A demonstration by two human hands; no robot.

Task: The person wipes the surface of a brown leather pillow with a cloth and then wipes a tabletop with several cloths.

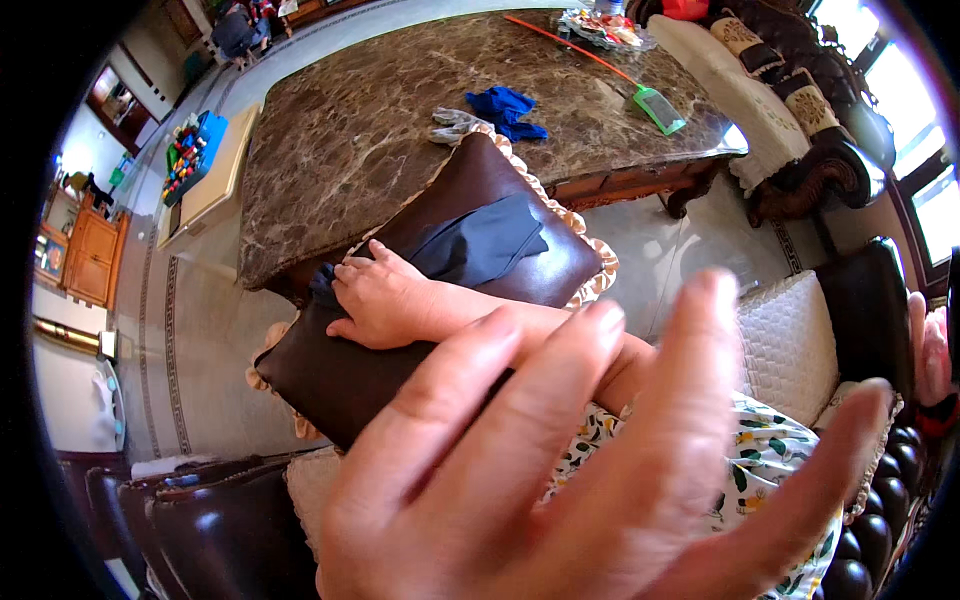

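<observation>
My right hand (pixel 379 300) rests palm down on a dark brown leather cushion (pixel 337 375) with a cream ruffled edge. Black cloth (pixel 480 240) lies folded on the cushion and runs under this hand; a dark blue bit (pixel 322 283) shows beyond its fingertips. Very close to the camera, my left hand (pixel 570 465) is raised and blurred, fingers spread, with nothing seen in it; it covers part of the cushion and my lap. On the marble-topped table (pixel 360 112), just past the cushion's far corner, are a blue cloth (pixel 506 112) and a grey-white cloth (pixel 454 125).
A green fly swatter (pixel 658 110) with an orange handle and a tray of wrapped items (pixel 606 30) are on the table. At left, a blue bin of toy bricks (pixel 195 157) sits on a cream box (pixel 225 165). Sofas stand right and below; people are far off.
</observation>
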